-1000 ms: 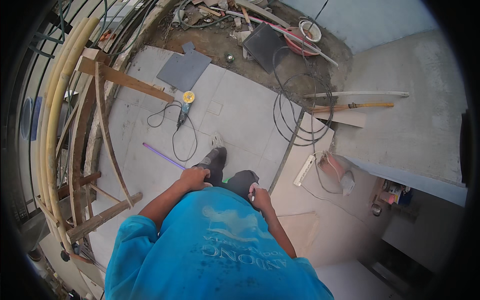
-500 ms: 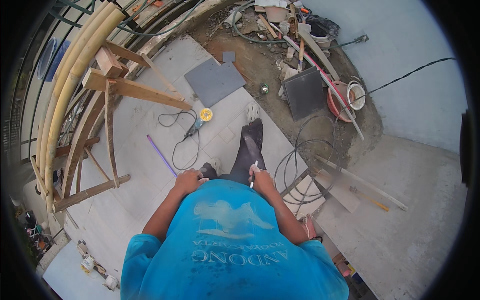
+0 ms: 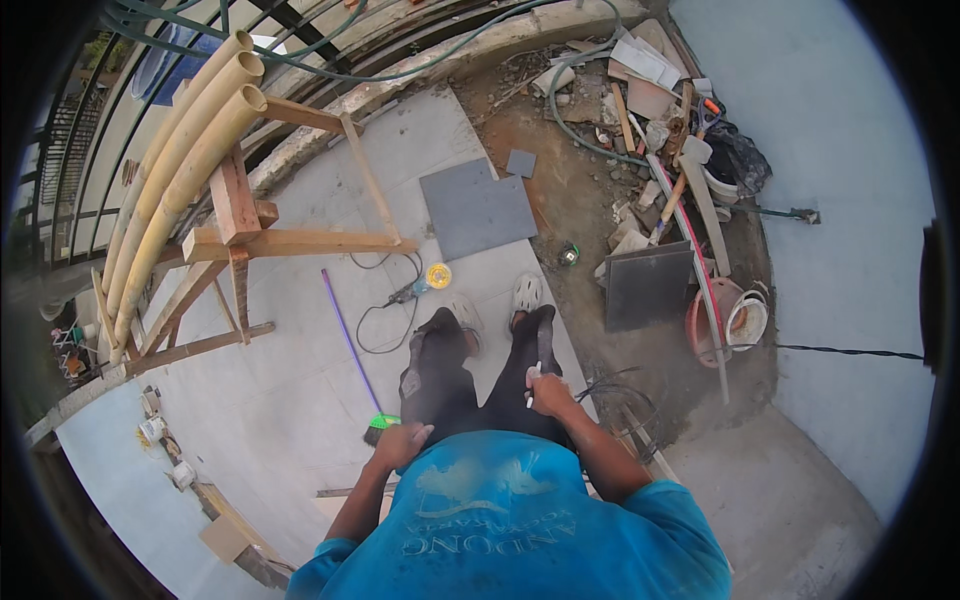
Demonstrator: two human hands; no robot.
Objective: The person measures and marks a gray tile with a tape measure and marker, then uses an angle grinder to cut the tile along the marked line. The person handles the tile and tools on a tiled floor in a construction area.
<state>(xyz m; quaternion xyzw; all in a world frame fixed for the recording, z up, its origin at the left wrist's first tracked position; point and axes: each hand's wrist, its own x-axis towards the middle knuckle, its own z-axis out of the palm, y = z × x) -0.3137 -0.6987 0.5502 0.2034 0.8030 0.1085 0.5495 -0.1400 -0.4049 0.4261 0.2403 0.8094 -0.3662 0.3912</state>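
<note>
As the grey tile (image 3: 480,212) shifts toward mid-frame, our right hand (image 3: 548,392) grips a white pen (image 3: 529,402); our left hand (image 3: 403,443) curls, contents unclear.

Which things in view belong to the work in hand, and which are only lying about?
Probably the work:
slim white item in the right hand
perhaps the grinder and notched grey tile

Just lying about:
broom
red basin
rubble
</note>
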